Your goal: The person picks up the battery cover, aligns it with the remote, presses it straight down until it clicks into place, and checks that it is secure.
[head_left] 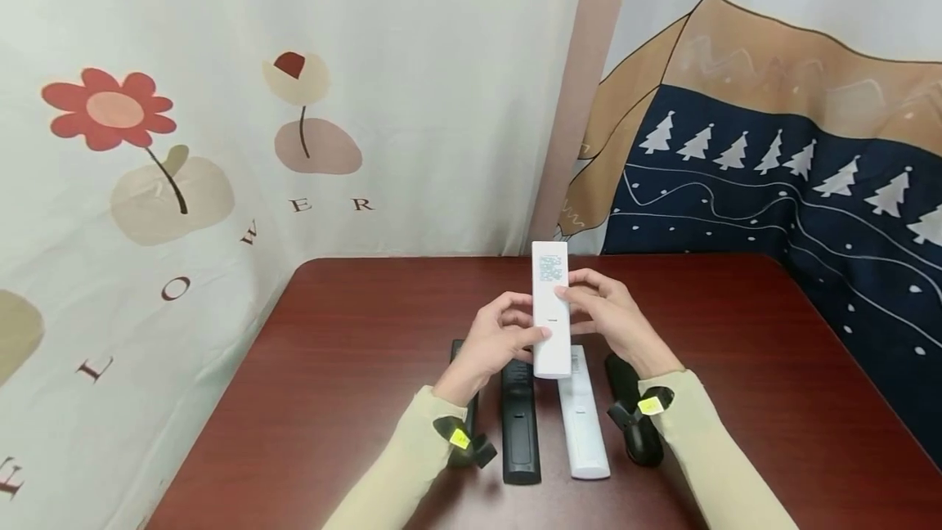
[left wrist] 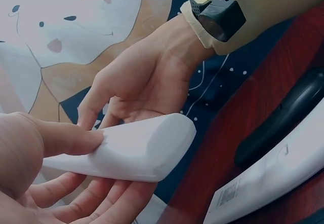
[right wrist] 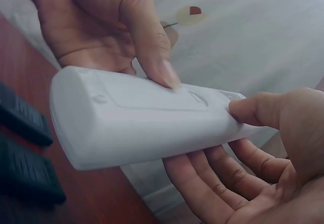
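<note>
A white remote control (head_left: 549,306) is held up over the table, its back with printed text facing the head camera. My left hand (head_left: 497,339) grips its lower left side, thumb on the back and fingers underneath. From the other side my right hand (head_left: 616,319) pinches it higher up, thumb also on the back. In the right wrist view the battery cover (right wrist: 157,98) looks closed. Below lie a black remote (head_left: 521,424) and another white remote (head_left: 585,424), both back up. A left black remote (head_left: 471,411) and a right black remote (head_left: 639,419) are partly hidden by my wrists.
The reddish-brown table (head_left: 353,366) reaches back to a pale curtain (head_left: 441,105) with flower prints. A dark blue fabric (head_left: 736,186) with white trees hangs at the right. Each wrist wears a small black camera (head_left: 462,437) over a pale sleeve.
</note>
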### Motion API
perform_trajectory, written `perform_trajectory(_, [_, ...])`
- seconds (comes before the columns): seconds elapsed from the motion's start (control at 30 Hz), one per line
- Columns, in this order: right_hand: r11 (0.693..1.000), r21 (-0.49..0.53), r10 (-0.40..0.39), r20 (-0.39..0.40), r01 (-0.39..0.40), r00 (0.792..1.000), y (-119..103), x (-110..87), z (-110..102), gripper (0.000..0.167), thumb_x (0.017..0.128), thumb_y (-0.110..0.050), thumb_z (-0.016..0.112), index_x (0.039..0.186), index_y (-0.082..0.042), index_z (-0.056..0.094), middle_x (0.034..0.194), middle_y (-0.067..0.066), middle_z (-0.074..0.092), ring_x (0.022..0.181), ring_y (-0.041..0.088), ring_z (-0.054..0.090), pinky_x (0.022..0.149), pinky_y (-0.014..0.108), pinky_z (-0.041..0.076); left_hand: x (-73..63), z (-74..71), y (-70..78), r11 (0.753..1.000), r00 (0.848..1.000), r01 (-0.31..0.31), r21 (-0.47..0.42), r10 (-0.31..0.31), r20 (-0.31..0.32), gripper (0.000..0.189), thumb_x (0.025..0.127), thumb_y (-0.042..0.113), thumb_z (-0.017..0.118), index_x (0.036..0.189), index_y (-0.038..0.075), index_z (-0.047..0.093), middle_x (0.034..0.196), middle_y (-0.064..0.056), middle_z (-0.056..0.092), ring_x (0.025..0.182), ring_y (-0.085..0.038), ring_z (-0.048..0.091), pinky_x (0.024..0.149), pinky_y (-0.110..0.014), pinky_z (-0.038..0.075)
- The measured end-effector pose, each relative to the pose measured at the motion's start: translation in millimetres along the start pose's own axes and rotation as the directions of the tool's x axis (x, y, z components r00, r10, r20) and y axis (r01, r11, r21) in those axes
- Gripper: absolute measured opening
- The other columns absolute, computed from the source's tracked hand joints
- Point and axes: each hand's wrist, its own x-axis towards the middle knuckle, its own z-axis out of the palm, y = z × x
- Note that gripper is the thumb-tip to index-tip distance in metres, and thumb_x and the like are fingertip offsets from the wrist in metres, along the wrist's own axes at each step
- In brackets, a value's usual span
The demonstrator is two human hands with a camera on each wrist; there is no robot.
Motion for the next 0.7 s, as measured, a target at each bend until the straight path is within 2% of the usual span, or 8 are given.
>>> perform_trajectory(0.17, [0.999, -0.028, 0.03, 0.008, -0.029, 1.0, 2.6, -4.1, -13.1, 0.045, 0.1, -0.031, 0.067, 0.135, -0.006, 0.055, 0.122, 0.014, 0.066, 0.092, 0.022, 0.069, 0.082, 0.042, 0.065, 4.1, 10.1, -2.2, 1.0, 0.999, 0.017, -0.005, -0.017, 0.033, 0.053, 0.082, 0.002, 0.082, 0.13, 0.009, 0.06, 0.098, -0.012, 0.07, 0.072, -0.019, 0.071, 0.073, -0.044, 0.065])
perform_trajectory(0.3, [0.997, -0.062, 0.045, 0.008, -0.044, 0.999, 2.8, -7.0, -26.1, 0.048, 0.1, -0.032, 0.067, 0.137, -0.004, 0.053, 0.128, 0.019, 0.06, 0.095, 0.021, 0.07, 0.083, 0.042, 0.064, 6.7, 22.8, -1.1, 1.0, 0.999, 0.017, 0.008, -0.018, 0.029, 0.051, 0.083, 0.002, 0.082, 0.129, 0.01, 0.061, 0.098, -0.011, 0.07, 0.071, -0.018, 0.071, 0.07, -0.04, 0.065])
perform_trajectory(0.5, [0.99, -0.118, 0.084, 0.021, -0.081, 0.996, 5.1, -13.6, -50.5, 0.055, 0.101, -0.034, 0.066, 0.141, -0.002, 0.049, 0.133, 0.023, 0.057, 0.099, 0.021, 0.069, 0.084, 0.043, 0.064, 11.1, 48.9, -1.0, 0.996, 0.999, 0.053, 0.065, -0.053, 0.0, 0.047, 0.085, 0.008, 0.083, 0.127, 0.013, 0.063, 0.095, -0.006, 0.07, 0.068, -0.018, 0.071, 0.066, -0.035, 0.064])
perform_trajectory(0.7, [0.973, -0.189, 0.135, -0.001, -0.133, 0.991, 12.6, -22.2, -72.5, 0.058, 0.101, -0.034, 0.065, 0.144, 0.001, 0.046, 0.133, 0.024, 0.057, 0.099, 0.021, 0.07, 0.084, 0.041, 0.064, 14.2, 77.6, -3.0, 0.99, 0.997, 0.073, 0.125, -0.071, -0.018, 0.046, 0.084, 0.01, 0.084, 0.126, 0.013, 0.064, 0.092, -0.002, 0.068, 0.066, -0.022, 0.072, 0.068, -0.042, 0.065])
